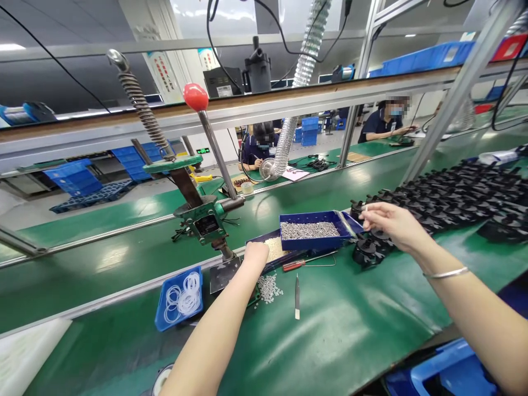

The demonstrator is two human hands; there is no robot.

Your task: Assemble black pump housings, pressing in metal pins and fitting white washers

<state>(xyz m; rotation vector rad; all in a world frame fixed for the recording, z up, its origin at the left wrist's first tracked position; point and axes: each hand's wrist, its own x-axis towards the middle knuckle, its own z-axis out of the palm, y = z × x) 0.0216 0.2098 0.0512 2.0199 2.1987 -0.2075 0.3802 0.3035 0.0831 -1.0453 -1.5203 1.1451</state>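
In the head view, the left hand [256, 256] reaches down onto a shallow tray of pale bits [275, 247] at the middle of the green table [338, 335]. Its fingers are folded under, so I cannot tell whether its grip is spread or pressed together. A loose heap of silver beads [268, 287] and tweezers [297, 297] lie just in front of it. The right hand [390, 223] hovers by the blue box of metal pins [311, 230], its grip pinching a tiny piece [364, 208] above the black parts [367, 250].
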